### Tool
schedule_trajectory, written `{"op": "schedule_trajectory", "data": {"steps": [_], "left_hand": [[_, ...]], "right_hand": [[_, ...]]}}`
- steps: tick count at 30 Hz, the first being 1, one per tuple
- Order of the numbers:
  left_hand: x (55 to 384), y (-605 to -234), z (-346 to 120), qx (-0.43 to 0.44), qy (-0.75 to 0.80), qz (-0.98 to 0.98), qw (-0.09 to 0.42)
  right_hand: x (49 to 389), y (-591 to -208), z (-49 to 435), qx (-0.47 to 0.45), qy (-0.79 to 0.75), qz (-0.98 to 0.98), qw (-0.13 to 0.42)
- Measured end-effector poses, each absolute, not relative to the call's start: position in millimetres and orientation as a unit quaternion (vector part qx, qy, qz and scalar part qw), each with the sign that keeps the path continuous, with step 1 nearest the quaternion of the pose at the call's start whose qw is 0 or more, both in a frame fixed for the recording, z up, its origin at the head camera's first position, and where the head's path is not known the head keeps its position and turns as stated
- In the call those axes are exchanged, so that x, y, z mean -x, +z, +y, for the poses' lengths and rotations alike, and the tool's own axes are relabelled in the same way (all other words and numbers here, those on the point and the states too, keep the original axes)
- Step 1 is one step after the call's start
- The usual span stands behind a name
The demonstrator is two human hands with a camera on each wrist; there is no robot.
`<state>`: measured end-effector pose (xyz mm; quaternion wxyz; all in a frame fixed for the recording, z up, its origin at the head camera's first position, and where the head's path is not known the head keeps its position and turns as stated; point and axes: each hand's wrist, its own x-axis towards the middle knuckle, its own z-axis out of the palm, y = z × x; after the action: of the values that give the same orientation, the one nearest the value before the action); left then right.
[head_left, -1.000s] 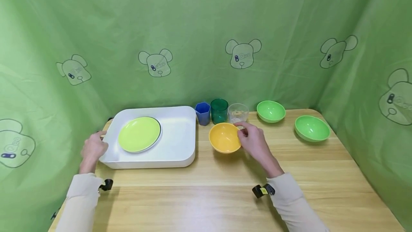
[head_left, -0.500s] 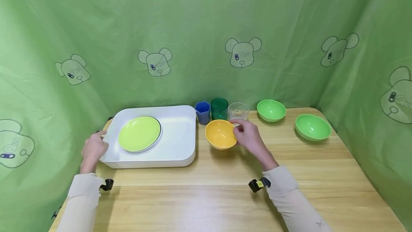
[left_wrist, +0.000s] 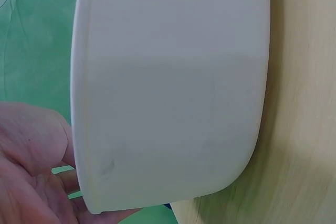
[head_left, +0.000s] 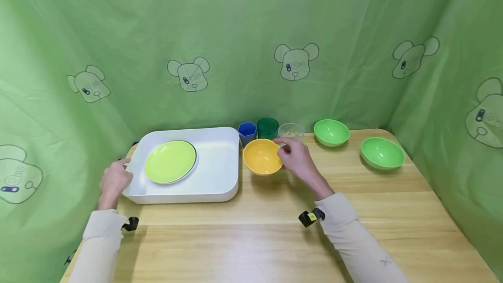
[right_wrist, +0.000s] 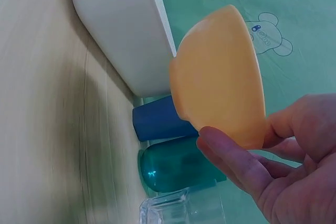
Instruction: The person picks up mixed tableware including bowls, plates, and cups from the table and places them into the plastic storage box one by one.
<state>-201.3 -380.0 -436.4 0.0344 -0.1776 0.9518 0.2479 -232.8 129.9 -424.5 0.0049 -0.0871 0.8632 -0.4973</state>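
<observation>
My right hand point(head_left: 296, 158) pinches the rim of an orange bowl point(head_left: 262, 157) between thumb and fingers. In the right wrist view the bowl point(right_wrist: 218, 80) hangs above the table, its outside facing the camera. A white tray point(head_left: 218, 165) stands on the left of the table with a yellow-green plate point(head_left: 170, 161) inside; a dark edge shows beneath the plate. At the tray's left end my left hand point(head_left: 115, 180) holds the rim. From the left wrist, the tray's outer wall point(left_wrist: 173, 108) hides part of the left hand's fingers point(left_wrist: 31, 135).
Along the back stand a blue hexagonal cup point(head_left: 247, 132), a dark green cup point(head_left: 267, 128) and a clear cup point(head_left: 291, 131). Two green bowls point(head_left: 331, 132) sit at the back right. A green curtain point(head_left: 243, 34) surrounds the wooden table point(head_left: 220, 248).
My right hand has carried the orange bowl left and slightly back, toward the tray's right side. The left hand and the tray have stayed in place.
</observation>
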Motion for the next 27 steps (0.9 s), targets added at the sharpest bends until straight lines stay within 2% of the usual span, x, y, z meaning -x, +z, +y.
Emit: {"op": "schedule_trajectory", "data": {"steps": [27], "left_hand": [[200, -437, -381, 0.178, 0.252, 0.95, 0.034]], "right_hand": [[245, -407, 99, 0.089, -0.524, 0.847, 0.009]]}}
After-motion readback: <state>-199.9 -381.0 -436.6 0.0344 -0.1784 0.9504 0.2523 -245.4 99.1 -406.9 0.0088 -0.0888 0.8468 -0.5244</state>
